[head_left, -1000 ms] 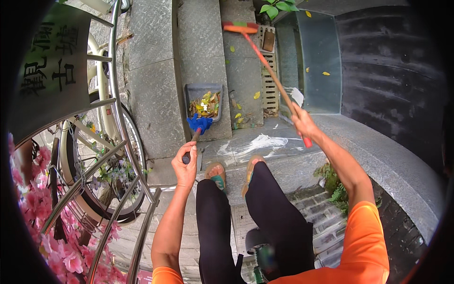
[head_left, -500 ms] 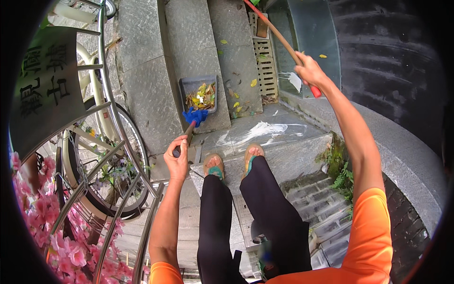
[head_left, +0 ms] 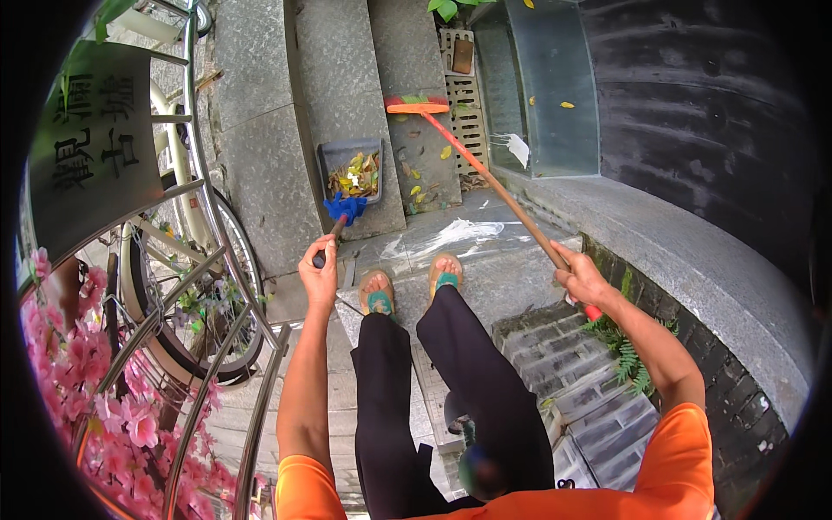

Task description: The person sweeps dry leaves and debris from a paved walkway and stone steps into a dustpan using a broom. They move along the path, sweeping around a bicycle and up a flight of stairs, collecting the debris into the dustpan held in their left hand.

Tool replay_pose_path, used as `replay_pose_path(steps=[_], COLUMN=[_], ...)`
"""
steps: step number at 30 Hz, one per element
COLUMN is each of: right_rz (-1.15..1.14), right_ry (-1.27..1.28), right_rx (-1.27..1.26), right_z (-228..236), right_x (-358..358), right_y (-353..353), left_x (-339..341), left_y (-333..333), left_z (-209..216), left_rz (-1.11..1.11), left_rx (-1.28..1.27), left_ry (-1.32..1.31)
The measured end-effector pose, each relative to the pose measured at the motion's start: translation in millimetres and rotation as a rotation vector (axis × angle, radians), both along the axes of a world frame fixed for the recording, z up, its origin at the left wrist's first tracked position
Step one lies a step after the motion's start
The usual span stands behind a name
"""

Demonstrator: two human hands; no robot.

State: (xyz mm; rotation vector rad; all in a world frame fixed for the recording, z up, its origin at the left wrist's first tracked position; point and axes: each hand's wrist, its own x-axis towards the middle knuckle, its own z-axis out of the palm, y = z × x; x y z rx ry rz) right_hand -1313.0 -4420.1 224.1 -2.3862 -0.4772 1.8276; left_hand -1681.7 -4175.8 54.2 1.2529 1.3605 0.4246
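Note:
My left hand (head_left: 319, 276) is closed round the handle of a grey dustpan (head_left: 324, 158), with a blue cloth (head_left: 345, 208) tied where handle meets pan. Yellow and brown leaves (head_left: 357, 173) lie inside the pan, which rests on a stone step. My right hand (head_left: 581, 279) grips the long wooden stick of a broom (head_left: 485, 172) near its red end. The broom's orange and green head (head_left: 418, 106) is on the step beyond the dustpan, to its right. Scattered leaves (head_left: 418, 186) lie on the step between the broom head and my feet.
A metal railing (head_left: 221, 208) and a bicycle (head_left: 195, 286) stand at left, with pink blossoms (head_left: 130, 425) below. A slotted drain cover (head_left: 468, 121) runs along the right of the steps. White smears (head_left: 459, 232) mark the stone before my sandals. A fern (head_left: 633, 364) grows at right.
My right hand has come down toward me. The broom's head, out of view before, is now on the step near the dustpan. The dustpan stays in my left hand.

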Motion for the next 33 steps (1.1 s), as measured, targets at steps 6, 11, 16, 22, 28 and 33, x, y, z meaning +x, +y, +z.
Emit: replay_pose_path(steps=[6, 11, 16, 22, 28, 33], right_rz=[-0.242, -0.068, 0.265, 0.111, 0.03, 0.227], right_ry=[0.091, 0.119, 0.146, 0.243, 0.14, 0.081], right_rx=[-0.053, -0.151, -0.252, -0.309, -0.217, -0.161], right_z=[82.8, 136.9, 133.5, 29.9, 42.6, 94.0], right_x=[-12.8, 12.9, 8.6, -16.0, 5.1, 1.3], right_y=[-26.4, -11.8, 8.4, 36.0, 50.8, 60.9], left_x=[-5.6, -5.4, -2.8, -4.1, -8.6, -14.4], left_y=[0.7, 4.9, -1.7, 1.2, -6.1, -12.5], left_z=[7.5, 14.8, 4.8, 0.8, 1.0, 1.5], left_rz=[-0.07, -0.103, -0.016, 0.002, 0.027, 0.0], left_rx=[-0.001, -0.026, -0.01, -0.038, -0.009, 0.003], left_ry=[0.091, 0.113, 0.053, 0.026, 0.028, 0.001])
